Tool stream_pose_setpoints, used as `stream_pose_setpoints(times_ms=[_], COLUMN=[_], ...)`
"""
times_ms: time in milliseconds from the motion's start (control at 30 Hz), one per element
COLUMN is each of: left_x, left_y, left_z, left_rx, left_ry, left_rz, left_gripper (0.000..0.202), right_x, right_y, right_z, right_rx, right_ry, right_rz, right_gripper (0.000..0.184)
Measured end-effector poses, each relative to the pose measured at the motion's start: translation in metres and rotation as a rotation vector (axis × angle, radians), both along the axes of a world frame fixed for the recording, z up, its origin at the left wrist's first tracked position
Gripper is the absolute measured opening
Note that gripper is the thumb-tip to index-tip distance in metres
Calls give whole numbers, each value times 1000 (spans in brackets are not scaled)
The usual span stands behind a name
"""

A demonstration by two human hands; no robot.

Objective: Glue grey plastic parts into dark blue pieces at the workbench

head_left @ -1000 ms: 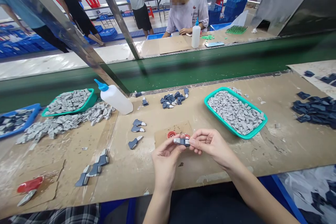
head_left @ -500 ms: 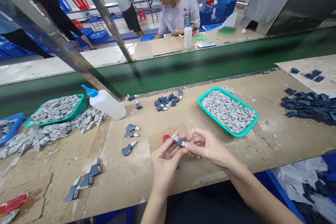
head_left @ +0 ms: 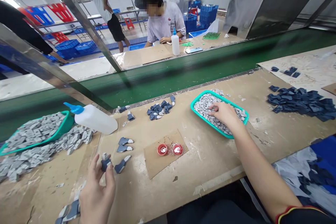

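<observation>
Over the teal tray (head_left: 220, 130), my right hand (head_left: 224, 113) dips its fingers to the small gray pieces (head_left: 203, 106); I cannot tell whether they pinch one. Well left of that tray and apart from the other, my left hand (head_left: 98, 192) grips a navy-and-gray part (head_left: 106, 163) between thumb and fingers. On the table (head_left: 223, 157), left of the tray and nearer me, I have a cardboard sheet (head_left: 152, 166) with two red caps (head_left: 162, 149). Navy pieces (head_left: 301, 101) lie heaped right of the tray; beyond it runs a green conveyor belt (head_left: 183, 73).
</observation>
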State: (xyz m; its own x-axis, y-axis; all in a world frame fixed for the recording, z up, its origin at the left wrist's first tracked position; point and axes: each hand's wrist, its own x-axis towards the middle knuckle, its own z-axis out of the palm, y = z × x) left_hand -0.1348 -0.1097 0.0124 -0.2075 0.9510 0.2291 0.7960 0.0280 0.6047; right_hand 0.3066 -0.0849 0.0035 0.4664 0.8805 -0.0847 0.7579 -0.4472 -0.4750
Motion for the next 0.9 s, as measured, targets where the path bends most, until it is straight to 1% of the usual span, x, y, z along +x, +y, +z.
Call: stream_pose_setpoints(times_ms=[33,67,100,167,233,300,333,400,433,500,533,567,667,733,800,900], left_x=[-6,-10,-13,-20,-28,-32,-32,-20,-10,19,36,52,92,106,109,103], left_y=[1,2,4,13,24,37,44,59,67,86,96,107,138,153,160,153], left_z=[-3,-7,-11,-17,-20,-15,-10,2,7,13,13,11,-2,-11,-16,-16], left_rx=[-35,-65,-86,-114,-182,-260,-260,-159,-84,33,31,11,-56,-96,-123,-138], left_ry=[102,198,271,347,427,514,549,577,555,461,384,354,277,205,116,-51], left_rz=[46,61,41,-65,-144,-184,-196,-230,-270,-398,-516,-585,-698,-733,-742,-712], left_gripper=[63,62,62,62,59,53,50,45,42,39,36,33,29,26,22,17], right_x=[-3,-6,-8,-9,-9,-11,-15,-27,-37,-60,-72,-84,-112,-123,-131,-140], right_y=[2,3,3,2,-3,-11,-16,-27,-33,-44,-48,-52,-61,-64,-65,-65], right_z=[-3,-6,-8,-9,-7,-3,-1,3,5,5,5,3,-2,-6,-11,-19], right_rx=[4,7,7,27,92,213,281,392,419,391,345,297,211,185,149,114], right_ry=[-8,-17,-25,-40,-42,6,58,228,341,598,720,818,964,1003,1040,1065], right_rz=[-9,-16,-21,-20,-9,-7,-11,-17,-8,35,59,78,126,155,166,143], right_gripper=[21,19,18,15,16,21,22,24,25,26,27,28,29,27,27,28])
